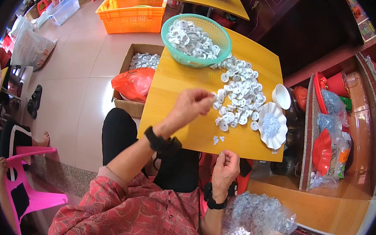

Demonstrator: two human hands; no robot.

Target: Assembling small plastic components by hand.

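My left hand reaches over the yellow table, its fingers closed in a pinch beside the left edge of a pile of white round plastic parts. Whether something sits between those fingertips is hidden. At the table's near edge my right hand is closed, thumb against fingers; what it may hold is too small to make out. Between the hands lie a few tiny pale pieces. Right of the pile, a white scalloped dish holds many small pale-blue pieces.
A green basket of white parts stands at the table's far end, a white bowl at its right edge. Left is a cardboard box with a red bag. A clear bag of parts lies near my right forearm. Another person sits by a pink chair.
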